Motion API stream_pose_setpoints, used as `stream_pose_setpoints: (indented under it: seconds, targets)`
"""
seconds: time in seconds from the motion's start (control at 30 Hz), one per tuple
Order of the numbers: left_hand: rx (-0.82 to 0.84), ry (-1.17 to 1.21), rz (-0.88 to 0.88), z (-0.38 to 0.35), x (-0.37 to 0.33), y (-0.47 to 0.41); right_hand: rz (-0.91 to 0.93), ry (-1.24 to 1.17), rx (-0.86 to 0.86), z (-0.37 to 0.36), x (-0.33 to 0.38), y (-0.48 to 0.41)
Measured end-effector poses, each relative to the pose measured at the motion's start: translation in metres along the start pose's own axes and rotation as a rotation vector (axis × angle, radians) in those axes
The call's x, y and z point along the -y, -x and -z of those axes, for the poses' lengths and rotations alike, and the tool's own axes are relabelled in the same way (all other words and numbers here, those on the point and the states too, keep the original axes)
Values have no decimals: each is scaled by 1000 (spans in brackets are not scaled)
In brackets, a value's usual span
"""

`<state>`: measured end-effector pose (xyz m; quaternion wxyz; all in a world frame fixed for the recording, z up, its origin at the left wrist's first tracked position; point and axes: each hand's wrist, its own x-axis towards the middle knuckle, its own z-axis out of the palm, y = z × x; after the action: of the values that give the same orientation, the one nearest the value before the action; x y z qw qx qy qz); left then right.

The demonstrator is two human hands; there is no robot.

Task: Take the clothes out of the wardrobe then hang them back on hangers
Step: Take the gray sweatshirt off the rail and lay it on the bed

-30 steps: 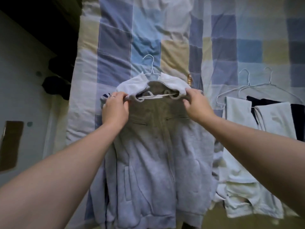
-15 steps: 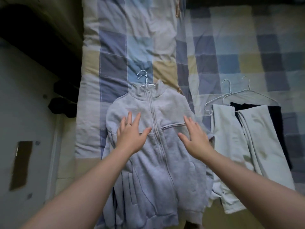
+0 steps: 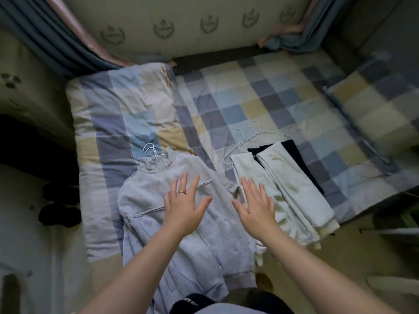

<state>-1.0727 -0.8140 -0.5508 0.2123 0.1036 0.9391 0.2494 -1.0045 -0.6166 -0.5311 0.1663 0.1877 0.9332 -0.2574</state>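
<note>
Your left hand and right hand, fingers spread and gripping nothing, are over one grey zip jacket on the checked quilt. Two hanger hooks poke from its collar, their frames hidden inside. Two more wire hangers hold pale trousers and a mostly covered dark garment. Your right hand has drifted toward the trousers.

Your left grip covers part of the chest of the grey jacket; you cannot tell whether it touches the cloth. Only two hanger hooks show above the jacket's collar, the rest being hidden inside. Right of the jacket, pale trousers hide most of a dark garment. Left of the jacket, black shapes are too dim to name. Below its hem, the lettering is unreadable, and the edge cuts your forearms.
</note>
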Motion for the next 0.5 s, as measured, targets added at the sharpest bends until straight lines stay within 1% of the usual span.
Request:
stream_pose_setpoints:
  seconds: [0.13,0.27,0.5]
  targets:
    - [-2,-66,-155,-10,-65,7,-97,-2,-98,39,-46,36]
    - [33,-156,-287,-36,-142,14,-169,-3,-190,75,-111,75]
    - [79,-260,-521,-126,-311,53,-301,-38,-333,140,-271,162]
